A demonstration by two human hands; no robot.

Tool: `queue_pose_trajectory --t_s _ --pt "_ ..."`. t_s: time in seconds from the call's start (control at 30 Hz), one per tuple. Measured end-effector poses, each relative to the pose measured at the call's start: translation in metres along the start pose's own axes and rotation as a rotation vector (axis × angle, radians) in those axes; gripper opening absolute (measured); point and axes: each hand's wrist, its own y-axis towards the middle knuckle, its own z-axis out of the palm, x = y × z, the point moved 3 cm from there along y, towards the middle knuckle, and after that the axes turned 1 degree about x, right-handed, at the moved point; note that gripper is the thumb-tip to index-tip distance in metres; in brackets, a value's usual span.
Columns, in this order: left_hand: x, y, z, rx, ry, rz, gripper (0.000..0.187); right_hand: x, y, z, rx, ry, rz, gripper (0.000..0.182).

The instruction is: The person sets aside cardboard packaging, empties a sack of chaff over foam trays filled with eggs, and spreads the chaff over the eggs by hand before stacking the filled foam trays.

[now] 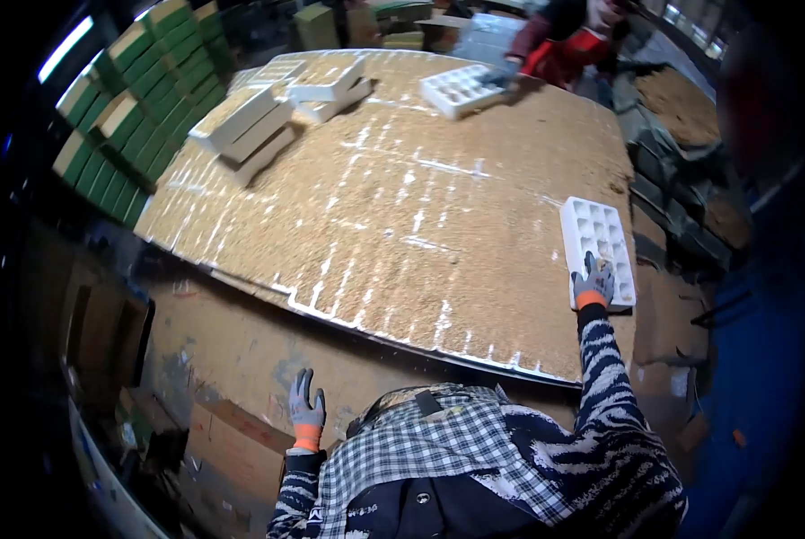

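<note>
My right hand [593,284], in a grey glove with an orange cuff, reaches to the right side of the table. It lies over the near end of a white foam tray [624,235] with rows of square cells. Its fingers look stretched out over the cells; whether one grips a cell wall is too small to tell. My left hand [307,410], gloved alike, hangs low in front of the table with its fingers apart and nothing in them. Sawdust-like tan material [501,242] covers the tabletop, with white lines showing through.
White foam trays [257,124] lie stacked at the table's far left, with more trays [335,85] beside them. Across the table, a person in red [568,58] has a gloved hand at another white tray [456,92]. Green boxes [137,126] are piled left. Cardboard boxes [232,458] stand below.
</note>
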Motion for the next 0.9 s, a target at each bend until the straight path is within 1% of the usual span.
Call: queue_pose_trajectory --t_s 0.07,0.13,0.17,0.2,0.23,0.27,0.3,0.33,0.4,0.43,0.5,0.53,0.57,0.63,0.67,0.7,0.73,0.77,0.8,0.83,0.87,0.9 --pt "0.04 -0.04 -0.003 -0.003 -0.033 -0.144 0.048 0.074 -0.027 0.009 -0.085 -0.049 -0.171 0.065" --pt "0.056 -0.068 -0.008 -0.037 -0.038 -0.208 0.049 0.155 -0.048 -0.003 0.011 0.064 -0.293 0.065" --pt "0.058 -0.077 -0.009 0.004 -0.076 -0.234 0.05 0.192 -0.056 0.006 -0.009 0.046 -0.426 0.064" --pt "0.056 -0.083 -0.012 0.048 -0.12 -0.257 0.05 0.233 -0.077 -0.003 0.005 0.004 -0.56 0.062" --pt "0.057 -0.087 -0.012 0.015 -0.117 -0.282 0.05 0.273 -0.104 -0.006 0.017 0.027 -0.707 0.061" --pt "0.058 -0.089 -0.012 0.051 -0.146 -0.282 0.05 0.311 -0.133 -0.01 0.028 0.05 -0.857 0.06" --pt "0.058 -0.091 -0.012 0.08 -0.175 -0.286 0.05 0.344 -0.163 -0.014 0.029 0.075 -0.975 0.061" --pt "0.061 -0.094 -0.014 0.037 -0.173 -0.317 0.05 0.375 -0.191 -0.019 0.071 0.075 -1.054 0.061" --pt "0.066 -0.098 -0.019 0.081 -0.156 -0.295 0.051 0.428 -0.24 -0.016 0.104 0.101 -1.28 0.058" --pt "0.064 -0.107 -0.036 0.095 -0.178 -0.324 0.052 0.444 -0.26 -0.027 0.107 0.099 -1.331 0.058" --pt "0.079 -0.123 -0.047 0.034 -0.188 -0.417 0.053 0.48 -0.288 -0.028 0.079 0.073 -1.466 0.063" --pt "0.086 -0.134 -0.053 0.016 -0.198 -0.473 0.055 0.497 -0.286 -0.021 0.113 0.131 -1.471 0.056" --pt "0.099 -0.148 -0.056 -0.033 -0.223 -0.561 0.058 0.509 -0.277 -0.014 0.08 0.15 -1.476 0.057" --pt "0.146 -0.187 -0.04 -0.211 -0.438 -0.685 0.061 0.535 -0.276 -0.003 0.029 0.191 -1.539 0.06" --pt "0.163 -0.214 -0.046 -0.29 -0.562 -0.754 0.063 0.532 -0.302 -0.022 -0.001 0.204 -1.574 0.062" --pt "0.178 -0.226 -0.035 -0.378 -0.678 -0.812 0.064 0.534 -0.327 -0.032 0.008 0.29 -1.73 0.064" --pt "0.202 -0.251 -0.012 -0.422 -0.687 -0.868 0.064 0.531 -0.348 -0.042 0.013 0.382 -1.862 0.065" --pt "0.228 -0.265 0.008 -0.522 -0.782 -0.669 0.065 0.525 -0.374 -0.044 0.076 0.34 -2.001 0.065" --pt "0.241 -0.273 0.014 -0.614 -0.86 -0.453 0.067 0.518 -0.404 -0.046 0.131 0.295 -2.132 0.064" --pt "0.227 -0.273 -0.001 -0.645 -0.858 -0.471 0.067 0.51 -0.433 -0.045 0.258 0.246 -2.267 0.063" --pt "0.199 -0.268 -0.028 -0.767 -1.37 -0.672 0.071 0.502 -0.462 -0.044 0.388 0.189 -2.393 0.062" --pt "0.182 -0.279 -0.051 -0.852 -1.903 -0.853 0.076 0.487 -0.508 -0.053 0.444 0.168 -2.477 0.06"
